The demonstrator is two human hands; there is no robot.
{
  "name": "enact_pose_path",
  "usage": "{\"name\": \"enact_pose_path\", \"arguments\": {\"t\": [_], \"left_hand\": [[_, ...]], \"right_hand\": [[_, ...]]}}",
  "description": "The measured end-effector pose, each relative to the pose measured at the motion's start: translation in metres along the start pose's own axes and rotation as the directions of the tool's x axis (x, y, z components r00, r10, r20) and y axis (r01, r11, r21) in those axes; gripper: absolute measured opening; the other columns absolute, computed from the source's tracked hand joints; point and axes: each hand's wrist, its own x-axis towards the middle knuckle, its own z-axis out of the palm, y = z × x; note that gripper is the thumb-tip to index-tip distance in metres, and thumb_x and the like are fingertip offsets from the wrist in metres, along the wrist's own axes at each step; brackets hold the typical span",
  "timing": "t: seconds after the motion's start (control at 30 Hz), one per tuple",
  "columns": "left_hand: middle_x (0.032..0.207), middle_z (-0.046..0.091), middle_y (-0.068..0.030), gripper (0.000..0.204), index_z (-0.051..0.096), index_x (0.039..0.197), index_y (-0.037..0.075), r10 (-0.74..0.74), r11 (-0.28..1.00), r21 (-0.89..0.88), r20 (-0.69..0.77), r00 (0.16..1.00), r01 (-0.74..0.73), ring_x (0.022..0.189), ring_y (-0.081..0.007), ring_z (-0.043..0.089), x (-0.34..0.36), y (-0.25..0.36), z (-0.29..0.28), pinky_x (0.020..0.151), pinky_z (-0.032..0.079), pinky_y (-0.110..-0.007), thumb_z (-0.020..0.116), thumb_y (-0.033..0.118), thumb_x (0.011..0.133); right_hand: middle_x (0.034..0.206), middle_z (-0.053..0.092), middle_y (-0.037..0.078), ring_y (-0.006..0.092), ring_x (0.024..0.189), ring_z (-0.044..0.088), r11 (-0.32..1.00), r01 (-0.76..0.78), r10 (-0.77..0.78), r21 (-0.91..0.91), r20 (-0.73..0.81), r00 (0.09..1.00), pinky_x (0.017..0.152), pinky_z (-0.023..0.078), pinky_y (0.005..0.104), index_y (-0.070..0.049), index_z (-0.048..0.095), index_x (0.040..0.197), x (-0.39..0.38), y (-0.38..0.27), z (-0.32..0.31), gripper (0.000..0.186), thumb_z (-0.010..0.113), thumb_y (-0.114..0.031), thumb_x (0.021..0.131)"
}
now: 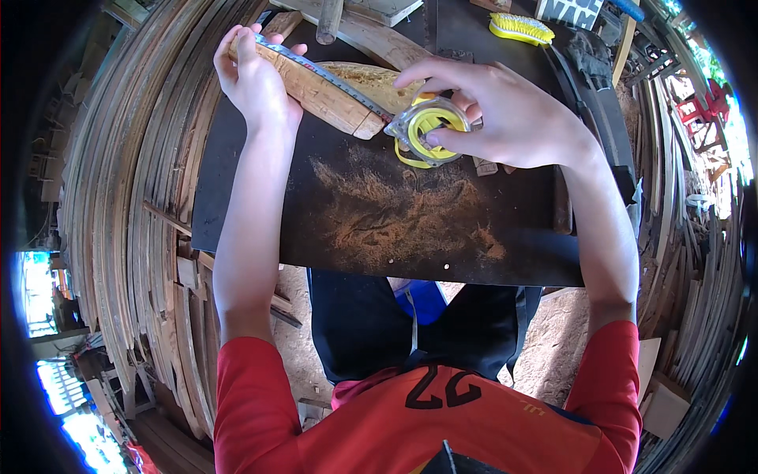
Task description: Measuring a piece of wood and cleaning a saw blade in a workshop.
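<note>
While the left hand (264,91) clamps the far end of the tapered, light-brown wooden piece (320,96) over the dark, flat desk (521,221), and the right hand (505,114) grips the round, clear-and-yellow tape measure (430,130) by its near end, the pale, marked blade (325,77) should stay taut, straight and flat along the wood

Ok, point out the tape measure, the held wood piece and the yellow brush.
Tape measure (422,122), head view: yellow part of its case.
Held wood piece (320,94), head view: middle of its long face.
Yellow brush (521,30), head view: middle of its side.
</note>
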Motion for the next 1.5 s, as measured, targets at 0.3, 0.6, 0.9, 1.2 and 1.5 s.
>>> {"name": "enact_pose_path", "arguments": {"t": [0.3, 0.6, 0.9, 1.2, 1.5], "left_hand": [[0.124, 0.057, -0.0115, 0.026, 0.045, 0.129, 0.007, 0.016, 1.000, -0.010, -0.023, 1.000, -0.016, 0.096, -0.0188, 0.061, -0.009, 0.000, 0.012, 0.076, 0.063, -0.045, 0.053, 0.016, 0.105], [0.125, 0.057, -0.0121, 0.029, 0.045, 0.131, 0.007, 0.020, 1.000, -0.007, -0.022, 1.000, -0.020, 0.097, -0.0196, 0.061, -0.009, -0.001, 0.010, 0.076, 0.063, -0.046, 0.053, 0.017, 0.106], [0.126, 0.056, -0.0120, 0.031, 0.044, 0.133, 0.006, 0.010, 1.000, -0.020, -0.036, 0.999, -0.011, 0.097, -0.0206, 0.060, -0.008, 0.003, 0.009, 0.079, 0.062, -0.046, 0.053, 0.016, 0.106], [0.124, 0.060, -0.0121, 0.034, 0.046, 0.134, 0.005, 0.024, 1.000, -0.013, -0.041, 0.999, -0.024, 0.097, -0.0205, 0.061, -0.003, -0.006, 0.009, 0.078, 0.060, -0.044, 0.057, 0.018, 0.105], [0.131, 0.057, -0.0122, 0.038, 0.045, 0.137, 0.004, -0.001, 0.999, 0.043, -0.072, 0.997, 0.004, 0.102, -0.0205, 0.060, -0.008, 0.003, 0.014, 0.082, 0.059, -0.041, 0.056, 0.020, 0.105]], "right_hand": [[0.117, 0.071, 0.021, 0.0264, 0.066, 0.074, 0.954, 0.259, -0.281, -0.150, -0.159, 0.946, 0.062, 0.062, 0.0339, -0.011, 0.055, 0.134, 0.004, 0.025, 0.008, 0.048, 0.068, -0.016, 0.088], [0.090, 0.073, 0.017, 0.0238, 0.056, 0.070, 0.996, 0.059, -0.062, -0.074, -0.049, 0.997, 0.059, 0.058, 0.0351, -0.012, 0.055, 0.132, -0.002, 0.006, 0.001, 0.046, 0.068, -0.013, 0.089], [0.070, 0.070, 0.012, 0.0199, 0.047, 0.067, 0.994, -0.109, 0.108, 0.007, 0.035, 0.993, 0.059, 0.058, 0.0336, -0.013, 0.057, 0.131, -0.004, -0.011, -0.004, 0.040, 0.064, -0.016, 0.092], [0.082, 0.074, 0.014, 0.0223, 0.052, 0.069, 0.991, -0.125, 0.121, 0.058, 0.060, 0.991, 0.066, 0.060, 0.0361, -0.010, 0.059, 0.130, -0.007, -0.010, -0.012, 0.041, 0.067, -0.018, 0.091], [0.112, 0.073, 0.013, 0.0213, 0.057, 0.072, 1.000, 0.001, -0.001, -0.003, 0.050, 0.999, 0.070, 0.061, 0.0342, -0.010, 0.056, 0.130, -0.008, -0.006, -0.011, 0.041, 0.063, -0.014, 0.090]]}}
